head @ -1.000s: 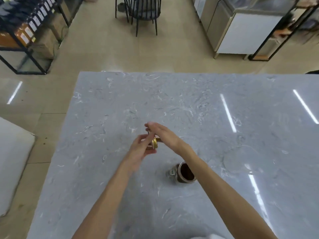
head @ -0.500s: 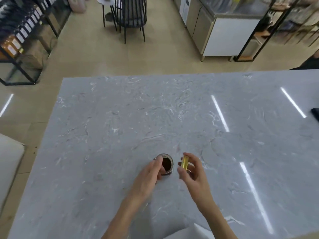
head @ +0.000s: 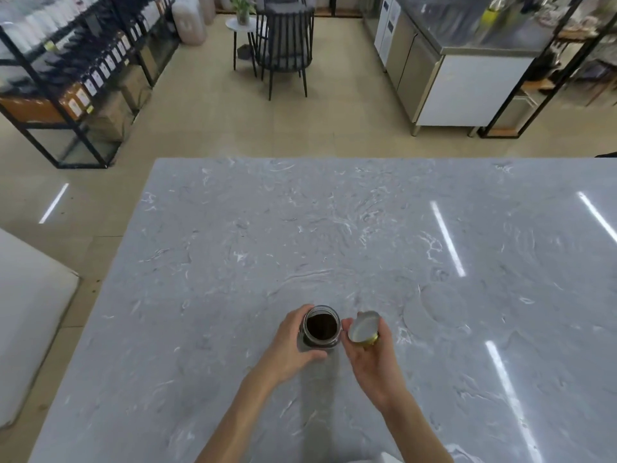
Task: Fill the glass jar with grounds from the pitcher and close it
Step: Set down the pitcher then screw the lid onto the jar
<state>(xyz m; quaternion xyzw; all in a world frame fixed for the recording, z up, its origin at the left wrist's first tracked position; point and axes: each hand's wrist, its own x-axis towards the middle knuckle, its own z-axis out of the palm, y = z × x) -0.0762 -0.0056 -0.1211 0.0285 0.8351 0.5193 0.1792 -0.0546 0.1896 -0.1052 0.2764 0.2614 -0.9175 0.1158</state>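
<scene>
A small glass jar [head: 321, 326] stands upright on the grey marble table [head: 334, 245], its mouth uncovered and dark brown grounds showing inside. My left hand [head: 291, 342] wraps around the jar's left side and front. My right hand [head: 370, 352] holds a gold-rimmed lid [head: 364, 329] just right of the jar, tilted so its pale inner face shows. The lid is apart from the jar's mouth. No pitcher is in view.
The table's left edge drops to a beige floor with a white cushion-like object [head: 30, 315] beside it. Beyond the far edge stand a black chair [head: 283, 45], a shelf of bottles [head: 66, 78] and a steel counter unit [head: 460, 71].
My left hand has closed around the jar. The lid in my right hand has turned from edge-on to showing its inner face, close beside the jar's mouth.
</scene>
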